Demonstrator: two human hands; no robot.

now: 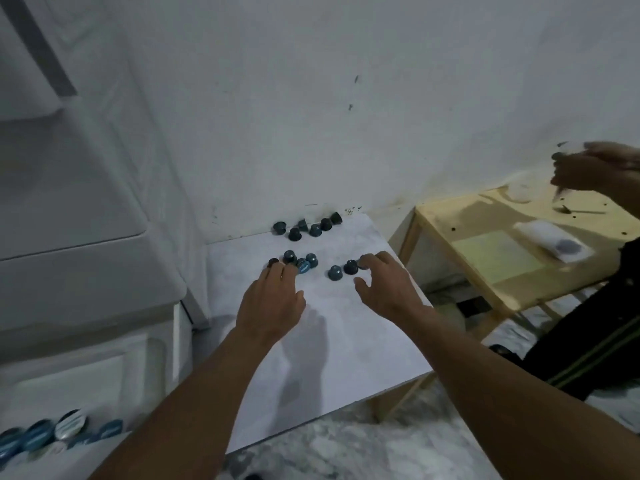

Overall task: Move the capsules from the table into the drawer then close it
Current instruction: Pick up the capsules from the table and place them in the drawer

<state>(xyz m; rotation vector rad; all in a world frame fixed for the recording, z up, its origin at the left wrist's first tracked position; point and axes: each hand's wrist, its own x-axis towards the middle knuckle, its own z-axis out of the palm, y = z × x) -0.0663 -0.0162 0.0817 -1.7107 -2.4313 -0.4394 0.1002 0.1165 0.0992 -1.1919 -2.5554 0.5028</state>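
Several dark blue capsules lie on the white table (pixel 329 341). One row (pixel 306 228) sits at the far edge by the wall. A nearer cluster (pixel 298 261) lies at the fingertips of my left hand (pixel 273 299), whose fingers are spread and touch it. Two more capsules (pixel 343 270) rest just left of my right hand (pixel 384 282), which is open with curled fingers, its fingertips over a third capsule. The open drawer (pixel 52 441) at the lower left holds several capsules with blue lids.
A white cabinet (pixel 86 271) stands to the left of the table. To the right is a wooden stool-like table (pixel 502 258) with a white packet on it. Another person's hand (pixel 588 171) and dark sleeve are at the right edge.
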